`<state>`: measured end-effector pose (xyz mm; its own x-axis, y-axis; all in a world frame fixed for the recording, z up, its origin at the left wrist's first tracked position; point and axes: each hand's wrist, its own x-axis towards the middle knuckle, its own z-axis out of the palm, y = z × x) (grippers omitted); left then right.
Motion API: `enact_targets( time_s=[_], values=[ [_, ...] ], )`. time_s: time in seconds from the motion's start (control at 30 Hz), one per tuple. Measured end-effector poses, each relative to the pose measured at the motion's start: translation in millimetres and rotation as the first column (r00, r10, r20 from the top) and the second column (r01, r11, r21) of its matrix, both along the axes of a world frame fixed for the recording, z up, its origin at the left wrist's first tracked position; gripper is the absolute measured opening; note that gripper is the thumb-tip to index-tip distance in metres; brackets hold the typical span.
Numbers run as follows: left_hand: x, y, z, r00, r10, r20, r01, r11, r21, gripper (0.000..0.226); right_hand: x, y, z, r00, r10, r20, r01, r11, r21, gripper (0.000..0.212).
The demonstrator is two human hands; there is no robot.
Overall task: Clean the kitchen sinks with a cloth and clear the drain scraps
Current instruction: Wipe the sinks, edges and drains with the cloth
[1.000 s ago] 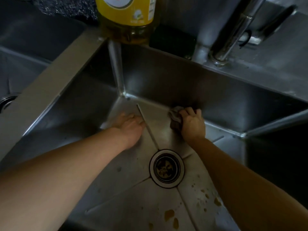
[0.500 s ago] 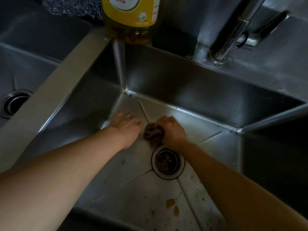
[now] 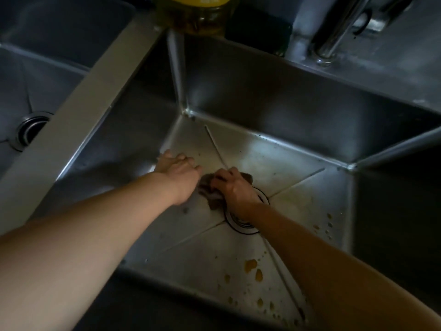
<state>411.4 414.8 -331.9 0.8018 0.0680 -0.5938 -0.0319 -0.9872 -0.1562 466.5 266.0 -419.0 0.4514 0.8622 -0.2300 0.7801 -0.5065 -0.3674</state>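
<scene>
While right hand (image 3: 235, 187) grips bunched brown cloth (image 3: 210, 189) against sink (image 3: 274, 115) floor, at far-left edge of drain (image 3: 243, 225), left hand (image 3: 177, 167) rests on floor just beside, fingers loosely bent, holding nothing. Orange spots (image 3: 253, 268) near front wall. Yellow bottle (image 3: 198, 17) on back rim.

You are showing two bare forearms, no sleeves covering them, and your left hand (image 3: 177, 164) and right hand (image 3: 235, 187) are wearing nothing.
</scene>
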Motion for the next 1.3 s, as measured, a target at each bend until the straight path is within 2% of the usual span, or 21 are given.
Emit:
enact_targets(
  time_s=[0.1,0.17,0.27,0.37,0.43,0.5,0.6,0.7,0.8,0.9,1.0,1.07,1.1,1.17,1.23,1.3],
  values=[
    [-3,-11,5,0.999,-0.031,-0.015,0.031,1.0,-0.001,0.051,-11,-15,5,0.995,0.051,-0.08,-0.054,0.998,-0.035,0.028],
    [-3,-19,10,0.999,-0.042,-0.012,0.042,0.999,0.0,0.051,-9,-28,13,0.992,0.016,-0.122,-0.02,0.999,-0.032,0.03],
    [2,-34,16,0.998,-0.064,-0.022,0.064,0.998,-0.009,0.057,8,-57,26,0.96,-0.258,-0.108,0.266,0.961,0.072,0.037],
    [12,-50,14,0.997,-0.08,-0.009,0.08,0.996,-0.033,0.06,40,-92,30,0.805,-0.592,-0.026,0.591,0.799,0.112,0.037],
    [17,-57,8,0.996,-0.09,0.009,0.09,0.995,-0.041,0.057,60,-111,24,0.726,-0.686,0.035,0.686,0.727,0.031,0.037],
    [19,-62,1,0.996,-0.091,0.017,0.092,0.995,-0.048,0.053,68,-124,15,0.728,-0.676,0.114,0.685,0.72,-0.109,0.049],
    [18,-66,-4,0.996,-0.093,0.001,0.093,0.995,-0.045,0.053,51,-116,5,0.728,-0.682,0.072,0.682,0.709,-0.182,0.063],
    [18,-69,-2,0.996,-0.091,-0.011,0.09,0.995,-0.032,0.059,17,-92,2,0.804,-0.583,0.118,0.595,0.789,-0.154,0.051],
    [18,-76,6,0.996,-0.091,-0.01,0.091,0.995,-0.037,0.06,-1,-79,2,0.852,-0.522,0.047,0.523,0.841,-0.137,0.037],
    [19,-86,19,0.994,-0.108,-0.007,0.107,0.993,-0.041,0.056,6,-80,11,0.804,-0.59,-0.072,0.573,0.802,-0.17,0.036],
    [21,-98,28,0.993,-0.115,-0.001,0.115,0.992,-0.052,0.057,12,-101,30,0.771,-0.631,-0.081,0.623,0.775,-0.105,0.036],
    [24,-111,33,0.991,-0.132,0.01,0.132,0.988,-0.079,0.058,16,-127,46,0.68,-0.729,-0.083,0.727,0.684,-0.057,0.035],
    [25,-116,35,0.989,-0.147,0.018,0.148,0.985,-0.089,0.057,20,-142,50,0.636,-0.771,-0.045,0.768,0.637,-0.061,0.036],
    [29,-126,36,0.982,-0.187,0.029,0.189,0.977,-0.099,0.054,27,-167,56,0.611,-0.784,0.111,0.79,0.598,-0.132,0.044],
    [34,-133,33,0.974,-0.225,0.035,0.227,0.968,-0.103,0.051,31,-185,55,0.613,-0.758,0.222,0.788,0.57,-0.232,0.049],
    [37,-137,27,0.966,-0.256,0.032,0.258,0.96,-0.106,0.05,27,-194,46,0.675,-0.687,0.271,0.732,0.575,-0.365,0.058]
  ],
)
